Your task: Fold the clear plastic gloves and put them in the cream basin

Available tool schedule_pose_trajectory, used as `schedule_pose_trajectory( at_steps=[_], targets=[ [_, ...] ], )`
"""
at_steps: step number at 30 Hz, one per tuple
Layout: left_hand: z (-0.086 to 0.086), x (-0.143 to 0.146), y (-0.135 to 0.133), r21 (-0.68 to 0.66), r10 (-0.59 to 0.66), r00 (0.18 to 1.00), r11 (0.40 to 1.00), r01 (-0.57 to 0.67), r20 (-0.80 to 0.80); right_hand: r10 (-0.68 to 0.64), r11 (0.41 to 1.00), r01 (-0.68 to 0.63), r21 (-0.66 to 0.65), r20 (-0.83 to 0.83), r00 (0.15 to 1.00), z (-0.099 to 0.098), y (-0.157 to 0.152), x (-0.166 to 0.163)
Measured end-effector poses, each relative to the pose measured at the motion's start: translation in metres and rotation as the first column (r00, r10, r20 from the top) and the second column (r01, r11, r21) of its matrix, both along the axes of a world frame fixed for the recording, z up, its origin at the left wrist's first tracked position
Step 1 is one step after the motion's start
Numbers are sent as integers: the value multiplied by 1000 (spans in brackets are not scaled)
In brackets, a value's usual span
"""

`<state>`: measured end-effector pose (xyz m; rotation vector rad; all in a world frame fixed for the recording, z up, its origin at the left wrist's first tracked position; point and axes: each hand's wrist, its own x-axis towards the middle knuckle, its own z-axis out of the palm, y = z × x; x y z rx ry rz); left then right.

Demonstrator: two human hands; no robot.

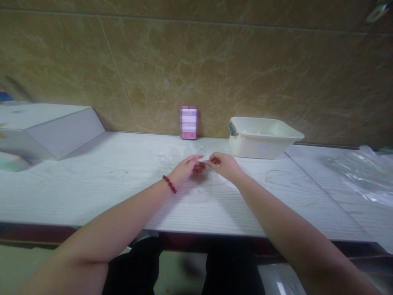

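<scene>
Over the middle of the white wood-grain table (129,184), my two hands come close together. My right hand (225,164) has thumb and forefinger pinched on something too small to make out. Beside it, my left hand (186,168) has its fingers apart and slightly bent, the tips close to the right hand's pinch; nothing shows in its grasp. A red bead bracelet (170,184) circles the left wrist. Thin, clear pieces (173,153), seemingly plastic, lie behind and around the hands; their outlines are hard to see.
A cream plastic bin (260,145) with a grey handle clip stands back right. A phone (188,123) with a blurred screen leans against the tiled wall (172,65). Clear plastic bags (365,174) lie at far right, a white box (66,131) at left.
</scene>
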<state>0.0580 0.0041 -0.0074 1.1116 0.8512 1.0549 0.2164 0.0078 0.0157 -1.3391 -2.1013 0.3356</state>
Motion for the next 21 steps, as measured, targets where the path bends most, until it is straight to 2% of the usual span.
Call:
schedule_pose_trajectory(
  at_steps=[12,17,21],
  targets=[
    [0,0,1,-45,5,999,999,-4,31,102,994,-103,35,31,994,-1,0,0],
    [0,0,1,-2,60,998,998,-61,-21,155,987,-156,35,30,987,-3,0,-1],
    [-3,-2,4,79,102,986,993,-92,-130,200,979,-201,32,31,979,-3,-2,-1]
  ],
)
